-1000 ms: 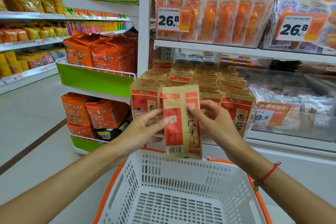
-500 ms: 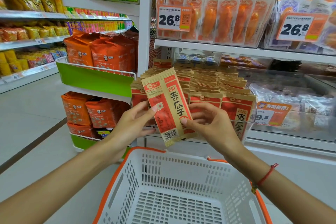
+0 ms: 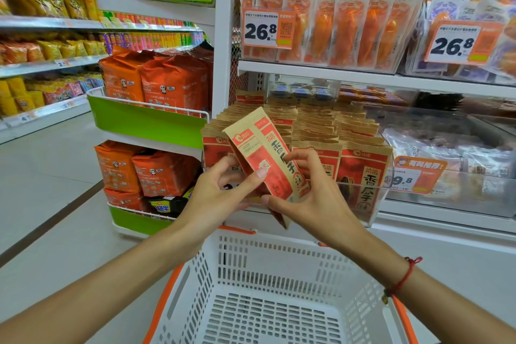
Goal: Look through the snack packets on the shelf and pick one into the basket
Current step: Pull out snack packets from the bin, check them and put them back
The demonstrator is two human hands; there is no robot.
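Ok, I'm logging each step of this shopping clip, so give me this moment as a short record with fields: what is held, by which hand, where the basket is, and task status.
held item: one brown-and-red snack packet, tilted, top leaning left
left hand: grip on the packet's left edge
right hand: grip on the packet's right and lower edge
packet position: in front of the shelf stack, above the basket
basket: white with orange rim, below the hands, nothing visible inside
nearest price tag: reads 9.8
task status: packet picked, not yet in the basket

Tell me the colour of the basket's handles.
Orange handles on a white basket, seen in the head view.
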